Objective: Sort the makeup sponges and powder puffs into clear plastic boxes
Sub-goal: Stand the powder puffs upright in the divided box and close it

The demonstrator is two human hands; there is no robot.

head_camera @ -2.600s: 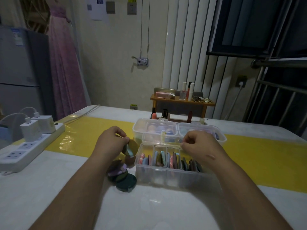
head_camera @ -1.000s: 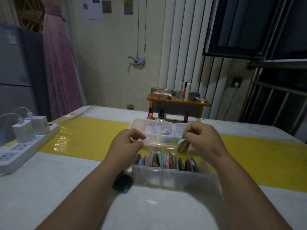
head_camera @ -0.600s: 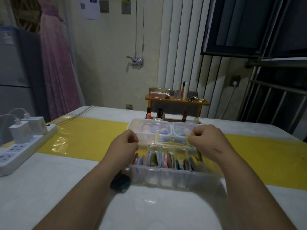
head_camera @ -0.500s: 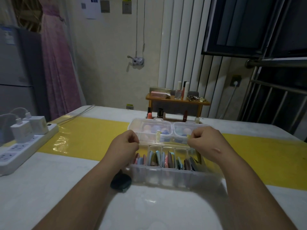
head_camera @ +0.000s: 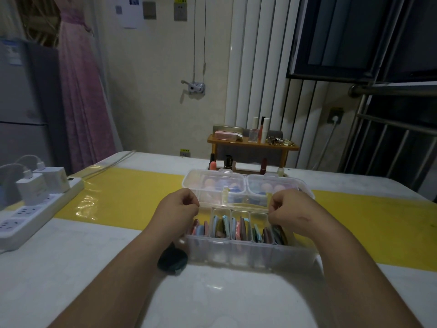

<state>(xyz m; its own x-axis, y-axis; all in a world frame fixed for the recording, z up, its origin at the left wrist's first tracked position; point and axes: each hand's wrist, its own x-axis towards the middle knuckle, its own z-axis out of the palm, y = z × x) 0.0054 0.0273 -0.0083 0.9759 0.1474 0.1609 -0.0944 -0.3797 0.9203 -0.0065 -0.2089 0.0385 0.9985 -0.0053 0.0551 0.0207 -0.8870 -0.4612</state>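
**Both hands pinch the near box's far rim**

One dark puff [head_camera: 172, 259] lies loose on the table [head_camera: 71, 256], just beside the near box [head_camera: 236, 254]. This box is open, with puffs [head_camera: 238, 227] standing on edge in its compartments. The left hand [head_camera: 177, 209] and right hand [head_camera: 293, 209] have curled fingers, each grip clamped on its clear far rim, one at each end. Just behind, the far box [head_camera: 236, 183], lid down, holds round sponges [head_camera: 209, 183] in two compartments. There are two boxes.

Left hand [head_camera: 177, 210] and right hand [head_camera: 292, 210] bare, forearms [head_camera: 132, 268] bare; thin short scratch mark [head_camera: 305, 218] on back of right hand, near wrist.
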